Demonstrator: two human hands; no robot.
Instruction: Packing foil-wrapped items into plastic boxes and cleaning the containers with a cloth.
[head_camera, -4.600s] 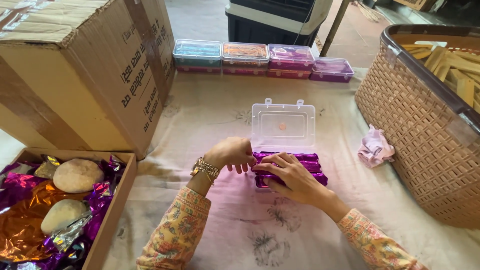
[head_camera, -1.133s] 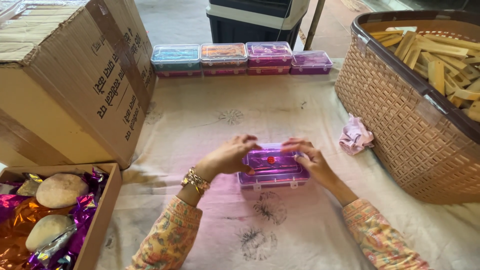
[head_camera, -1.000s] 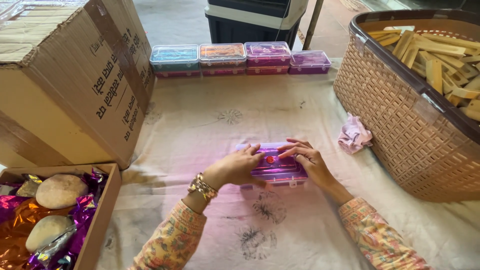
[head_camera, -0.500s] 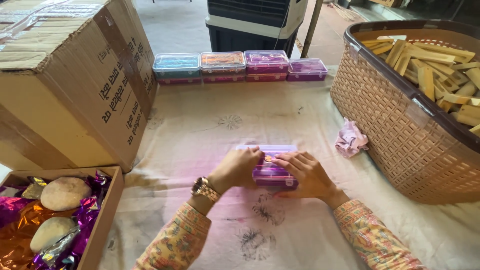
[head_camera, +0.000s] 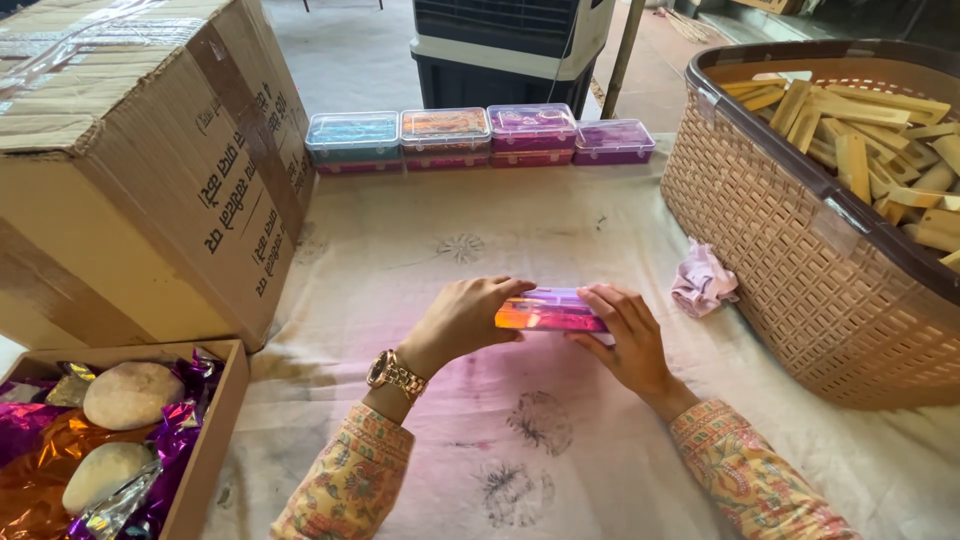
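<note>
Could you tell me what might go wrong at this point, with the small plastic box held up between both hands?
The small clear box is pinched only at its ends between the left hand and right hand, off the cloth, so it could slip. If its lid is not latched, which I cannot tell, the purple contents might spill. The crumpled pink wrapper lies close to the right hand and could get brushed aside.

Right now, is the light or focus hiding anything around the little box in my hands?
Head view: sharp daylight; the small plastic box glows orange-pink between left hand and right hand, casting a pink tint on the cloth; the fingers hide its ends.
</note>
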